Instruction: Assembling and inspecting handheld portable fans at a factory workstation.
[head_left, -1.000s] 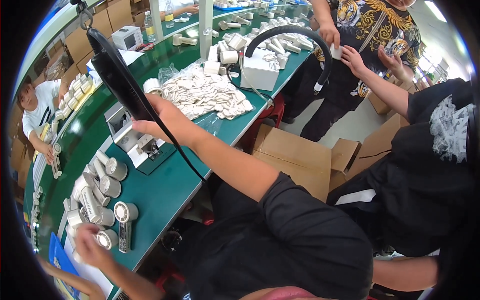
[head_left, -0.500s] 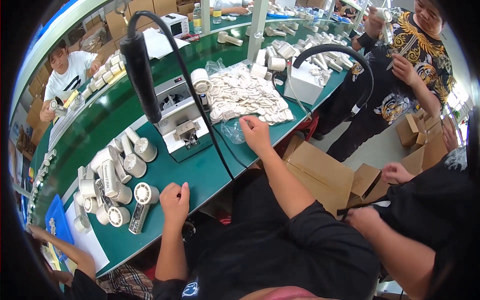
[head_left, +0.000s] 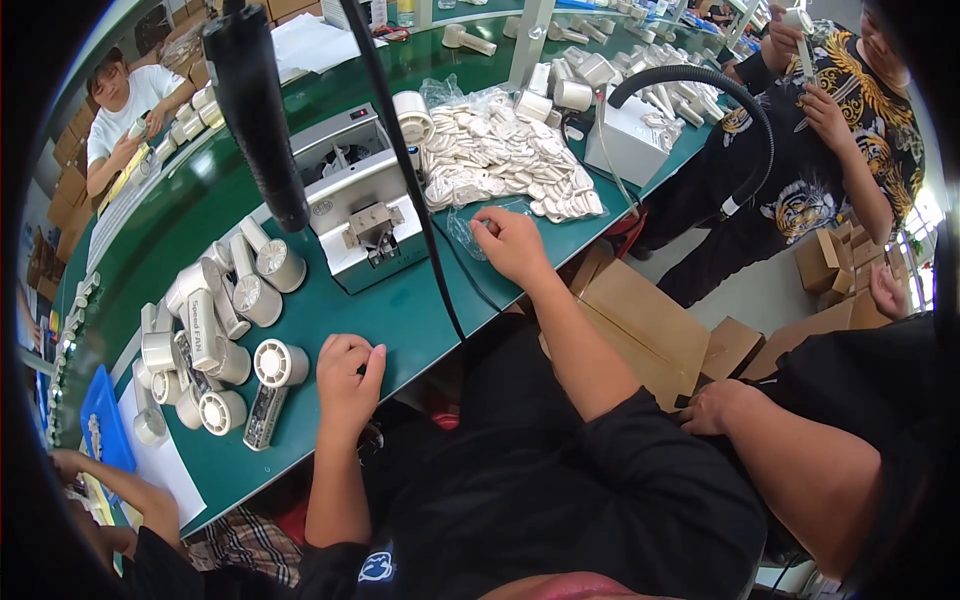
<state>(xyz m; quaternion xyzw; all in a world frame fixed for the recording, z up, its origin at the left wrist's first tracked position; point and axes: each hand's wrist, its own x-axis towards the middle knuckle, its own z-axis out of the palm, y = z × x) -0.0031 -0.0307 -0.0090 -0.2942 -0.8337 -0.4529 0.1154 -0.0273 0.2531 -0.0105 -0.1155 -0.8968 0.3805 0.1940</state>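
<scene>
My right hand (head_left: 512, 243) lies at the green table's (head_left: 400, 310) near edge, fingers bent onto a clear plastic bag (head_left: 462, 230). Just beyond it is a heap of small white parts (head_left: 500, 150). My left hand (head_left: 347, 375) rests on the table with its fingers curled and nothing visible in them. It lies right beside a white hand-held fan (head_left: 278, 365) that lies flat with its dark handle toward me. Several more white fans (head_left: 215, 310) stand and lie to the left of it.
A white bench machine (head_left: 355, 200) sits between my hands, a black hanging tool (head_left: 255, 110) and its cable (head_left: 420, 200) above it. A white box (head_left: 625, 145) with a black hose stands right. Cardboard boxes (head_left: 640, 320) lie below. Other people work around the table; one's hand (head_left: 715, 405) rests near my right arm.
One second ago my right hand was up at the black hanging tool; it has come down to the plastic bag. My left hand moved right, from the fans to the table edge.
</scene>
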